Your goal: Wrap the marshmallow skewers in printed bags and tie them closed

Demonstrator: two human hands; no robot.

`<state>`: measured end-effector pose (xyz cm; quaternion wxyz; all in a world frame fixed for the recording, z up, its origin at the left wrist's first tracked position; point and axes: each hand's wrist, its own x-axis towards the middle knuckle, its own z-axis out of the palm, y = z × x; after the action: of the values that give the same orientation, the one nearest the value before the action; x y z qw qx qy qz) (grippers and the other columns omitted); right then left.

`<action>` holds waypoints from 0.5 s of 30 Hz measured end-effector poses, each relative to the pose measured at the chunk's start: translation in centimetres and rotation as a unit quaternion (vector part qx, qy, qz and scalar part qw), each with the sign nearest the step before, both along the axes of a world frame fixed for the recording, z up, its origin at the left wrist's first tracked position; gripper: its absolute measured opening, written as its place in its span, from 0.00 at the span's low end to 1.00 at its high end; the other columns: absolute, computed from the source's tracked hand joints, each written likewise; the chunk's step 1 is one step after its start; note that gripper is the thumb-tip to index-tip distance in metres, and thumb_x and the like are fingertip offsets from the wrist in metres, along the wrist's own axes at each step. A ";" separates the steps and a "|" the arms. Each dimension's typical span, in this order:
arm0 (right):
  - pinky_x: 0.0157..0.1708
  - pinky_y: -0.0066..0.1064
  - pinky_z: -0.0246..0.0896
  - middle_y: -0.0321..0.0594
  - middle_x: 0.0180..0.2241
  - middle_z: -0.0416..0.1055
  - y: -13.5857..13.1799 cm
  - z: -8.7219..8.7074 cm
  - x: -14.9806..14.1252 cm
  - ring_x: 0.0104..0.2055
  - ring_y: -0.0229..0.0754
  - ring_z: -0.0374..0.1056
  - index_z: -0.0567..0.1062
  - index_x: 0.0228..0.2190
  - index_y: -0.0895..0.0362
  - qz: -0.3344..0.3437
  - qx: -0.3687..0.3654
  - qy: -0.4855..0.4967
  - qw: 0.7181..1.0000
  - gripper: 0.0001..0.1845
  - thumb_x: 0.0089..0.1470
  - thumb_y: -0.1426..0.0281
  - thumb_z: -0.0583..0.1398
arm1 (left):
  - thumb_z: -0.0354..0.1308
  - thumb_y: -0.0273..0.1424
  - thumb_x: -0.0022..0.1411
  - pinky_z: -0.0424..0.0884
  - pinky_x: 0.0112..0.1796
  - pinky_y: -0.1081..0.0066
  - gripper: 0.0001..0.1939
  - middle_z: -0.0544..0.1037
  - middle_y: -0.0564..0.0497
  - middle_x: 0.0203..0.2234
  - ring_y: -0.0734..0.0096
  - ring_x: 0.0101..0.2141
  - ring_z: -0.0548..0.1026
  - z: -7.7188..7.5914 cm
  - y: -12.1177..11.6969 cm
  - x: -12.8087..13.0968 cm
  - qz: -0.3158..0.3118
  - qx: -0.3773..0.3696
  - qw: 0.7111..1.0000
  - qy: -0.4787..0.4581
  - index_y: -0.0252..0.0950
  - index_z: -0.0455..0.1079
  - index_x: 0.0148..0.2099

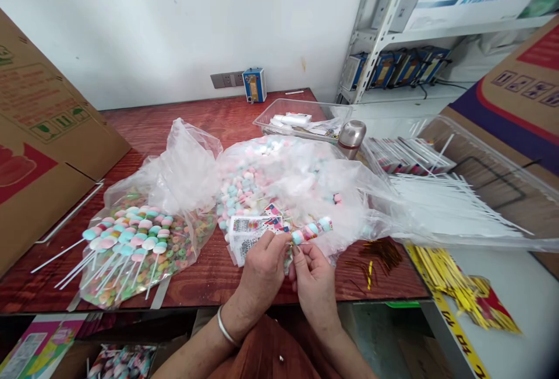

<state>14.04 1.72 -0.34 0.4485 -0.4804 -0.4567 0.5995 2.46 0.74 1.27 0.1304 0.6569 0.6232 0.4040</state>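
Above a brown-clothed lap (271, 353), we see the left hand (264, 265), a pale bangle (227, 328) at its wrist, and the right hand (315, 277) brought together, thumbs and fingers pinching the gathered neck of a wrapped marshmallow lollipop (312, 230). Its banded top angles away to the right; our view of any stick is blocked. We judge the step to be closing that neck, best done with one firm pinch below the lowest marshmallow and a light, even twist that spares the film.

Just beyond, a large clear bag (305, 169) holds pastel marshmallows (247, 187). At left, bare marshmallow lollipops (131, 230) lie on a clear bag (183, 163) of ring-shaped sweets (179, 254). Behind, a shallow clear tray (325, 103) carries a white tube (288, 119); at right, a clear bin (493, 172) holds white sticks (454, 210) and stacked packets (406, 155).
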 end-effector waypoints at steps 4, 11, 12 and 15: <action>0.18 0.26 0.53 0.29 0.19 0.63 0.1 -0.4 0.1 0.18 0.34 0.57 0.68 0.32 0.56 -0.003 0.055 -0.066 0.996 0.17 0.62 0.55 0.55 | 0.52 0.26 0.65 0.66 0.40 0.69 0.10 0.76 0.47 0.33 0.65 0.38 0.73 0.2 0.3 0.2 0.016 -0.031 0.991 -0.127 0.38 0.75 0.41; 0.28 0.30 0.61 0.37 0.28 0.71 1.1 -1.8 0.5 0.28 0.40 0.68 0.69 0.34 0.55 -0.065 0.254 -0.257 0.930 0.11 0.64 0.62 0.53 | 0.65 0.38 0.54 0.52 0.22 0.76 0.13 0.64 0.58 0.18 0.80 0.19 0.56 -0.1 1.2 1.2 0.002 -0.205 0.788 -0.580 0.34 0.69 0.31; 0.30 0.30 0.62 0.39 0.31 0.72 1.3 -1.8 0.5 0.30 0.41 0.69 0.69 0.36 0.56 -0.084 0.274 -0.273 0.918 0.11 0.63 0.61 0.55 | 0.66 0.38 0.53 0.50 0.22 0.76 0.14 0.62 0.59 0.17 0.80 0.19 0.54 -0.1 1.2 1.3 -0.007 -0.212 0.766 -0.606 0.34 0.67 0.30; 0.32 0.31 0.63 0.42 0.37 0.73 1.8 -1.7 0.8 0.32 0.41 0.69 0.70 0.43 0.57 -0.088 0.308 -0.290 0.902 0.12 0.64 0.62 0.55 | 0.66 0.40 0.53 0.48 0.21 0.77 0.16 0.60 0.60 0.16 0.81 0.18 0.52 -0.1 1.2 1.3 -0.030 -0.227 0.740 -0.632 0.34 0.66 0.32</action>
<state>14.83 3.56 -2.04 0.4730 -0.5092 -0.6842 0.2210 3.81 1.95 1.14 0.6517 0.2197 0.4510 0.5688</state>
